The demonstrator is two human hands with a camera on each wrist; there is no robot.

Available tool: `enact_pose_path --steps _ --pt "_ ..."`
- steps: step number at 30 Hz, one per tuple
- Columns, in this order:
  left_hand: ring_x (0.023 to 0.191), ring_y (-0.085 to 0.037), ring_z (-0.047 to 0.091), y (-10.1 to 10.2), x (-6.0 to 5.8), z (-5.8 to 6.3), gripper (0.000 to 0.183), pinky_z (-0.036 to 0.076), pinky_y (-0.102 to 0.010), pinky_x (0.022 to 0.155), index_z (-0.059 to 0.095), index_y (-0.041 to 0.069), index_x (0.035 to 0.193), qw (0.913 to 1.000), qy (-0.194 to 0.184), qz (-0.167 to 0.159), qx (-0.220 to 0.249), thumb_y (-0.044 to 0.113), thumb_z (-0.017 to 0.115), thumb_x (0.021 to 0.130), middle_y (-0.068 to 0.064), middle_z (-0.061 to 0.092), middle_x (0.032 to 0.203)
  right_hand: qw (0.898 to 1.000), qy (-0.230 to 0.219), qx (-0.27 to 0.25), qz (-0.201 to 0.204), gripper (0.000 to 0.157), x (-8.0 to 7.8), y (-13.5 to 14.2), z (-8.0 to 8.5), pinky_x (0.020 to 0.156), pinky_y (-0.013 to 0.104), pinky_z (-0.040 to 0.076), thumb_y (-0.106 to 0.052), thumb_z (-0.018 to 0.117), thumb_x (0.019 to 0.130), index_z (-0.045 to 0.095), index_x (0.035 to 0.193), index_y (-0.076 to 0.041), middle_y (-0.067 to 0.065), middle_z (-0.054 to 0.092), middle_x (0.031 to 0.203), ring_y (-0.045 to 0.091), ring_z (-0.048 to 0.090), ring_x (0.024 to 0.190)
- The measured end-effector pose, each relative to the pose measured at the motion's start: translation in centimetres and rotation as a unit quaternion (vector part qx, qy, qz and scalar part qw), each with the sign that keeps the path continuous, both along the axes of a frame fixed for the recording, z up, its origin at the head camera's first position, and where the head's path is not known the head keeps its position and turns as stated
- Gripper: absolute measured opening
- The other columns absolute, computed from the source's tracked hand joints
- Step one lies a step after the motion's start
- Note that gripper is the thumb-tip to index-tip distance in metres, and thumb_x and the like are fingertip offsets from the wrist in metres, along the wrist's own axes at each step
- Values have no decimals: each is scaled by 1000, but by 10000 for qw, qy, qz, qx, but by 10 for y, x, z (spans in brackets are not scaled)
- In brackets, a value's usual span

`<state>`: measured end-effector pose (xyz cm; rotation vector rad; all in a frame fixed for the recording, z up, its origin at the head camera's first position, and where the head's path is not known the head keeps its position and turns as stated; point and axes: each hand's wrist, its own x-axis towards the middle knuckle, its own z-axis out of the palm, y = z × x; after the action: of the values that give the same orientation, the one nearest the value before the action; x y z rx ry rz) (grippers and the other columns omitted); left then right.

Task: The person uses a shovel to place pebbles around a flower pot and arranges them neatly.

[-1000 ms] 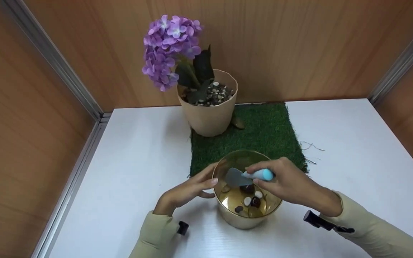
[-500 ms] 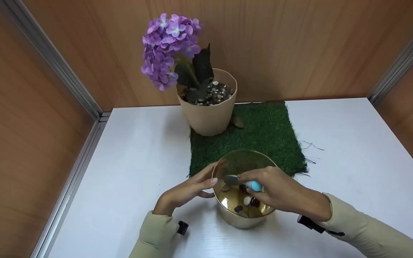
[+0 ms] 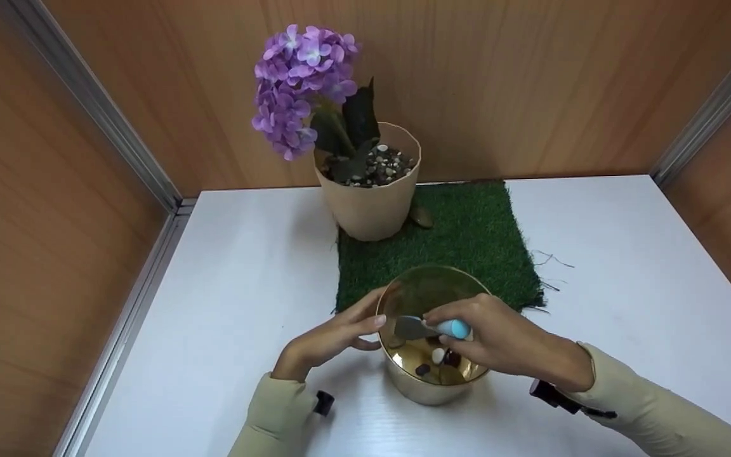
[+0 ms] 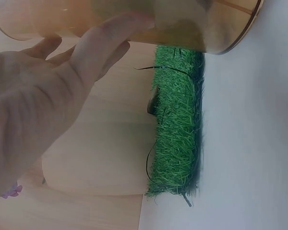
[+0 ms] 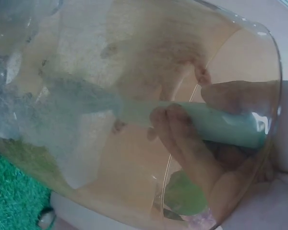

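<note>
In the head view, my left hand [image 3: 330,336] leans on the container [image 3: 419,390], likely bracing it on the counter [image 3: 600,254] by the front edge of the grass mat [image 3: 467,228]; my right hand [image 3: 499,336] pinches the trowel [image 3: 412,327] inside, probably to reach stones [image 3: 422,369]. From the left wrist, my fingers [image 4: 103,40] lie nearly straight along the container. From the right wrist, I grip the handle [image 5: 228,126], presumably for control.

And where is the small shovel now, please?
In the head view, the small shovel is below centre, inside the amber container, held by the right hand, to the right of the left hand.
</note>
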<state>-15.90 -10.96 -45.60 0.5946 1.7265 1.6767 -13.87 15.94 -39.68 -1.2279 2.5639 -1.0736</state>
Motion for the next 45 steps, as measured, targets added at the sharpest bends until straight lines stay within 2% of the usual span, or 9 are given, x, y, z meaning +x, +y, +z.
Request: enact_pose_path --steps 6,11,17,21,26,32,39,45 --pt "136 -27 22 1 -1 2 52 43 -49 91 19 40 146 10000 -25 4 18 33 41 99 6 14 151 9987 169 157 -458 21 -1 -4 -1 68 20 51 -6 63 85 70 104 -11 -2 68 98 6 64 86" --pt "136 -27 21 2 -2 2 52 44 -47 91 18 40 146 10000 -13 4 -21 34 41 99 6 13 152 9967 121 274 -758 18 -1 -10 -2 63 18 50 -10 66 83 71 99 -7 5 69 91 5 64 78" --pt "135 -29 23 1 -2 3 53 43 -48 92 18 38 146 10000 -31 -19 -19 34 42 99 4 13 152 9942 -172 223 -1034 15 -1 -13 0 51 19 49 -14 65 84 71 96 -7 2 69 85 -2 59 61" --pt "136 -28 22 1 -1 3 54 43 -47 92 18 37 147 10000 -48 -36 16 35 42 99 3 13 152 9920 -557 227 -1112 15 -2 -14 0 52 21 50 -17 66 85 71 97 -8 1 68 86 -2 60 61" --pt "135 -27 23 1 0 2 53 43 -48 92 17 36 147 10000 -35 -66 37 32 40 100 2 14 152 9907 -919 215 -980 12 -4 -13 0 56 22 51 -16 66 85 72 94 -12 -3 67 85 1 61 66" --pt "135 -26 25 0 0 1 53 43 -48 92 17 36 147 10000 -59 -28 9 33 41 99 3 14 152 9885 -1369 110 -638 12 -6 -12 1 53 26 51 -15 67 85 73 93 -10 -4 68 82 7 63 63" --pt "134 -24 26 0 0 1 55 41 -51 93 17 36 147 10000 -17 -76 32 35 43 98 3 15 151 9869 -1535 28 -502 12 -7 -12 4 52 27 51 -16 68 84 74 92 -10 -3 69 82 8 63 61" --pt "135 -24 24 0 0 2 57 43 -48 92 17 37 147 10000 -63 -45 10 39 44 97 4 16 151 9850 -1675 9 -409 12 -10 -12 5 48 28 50 -10 64 85 74 91 -11 -2 69 79 9 62 58"
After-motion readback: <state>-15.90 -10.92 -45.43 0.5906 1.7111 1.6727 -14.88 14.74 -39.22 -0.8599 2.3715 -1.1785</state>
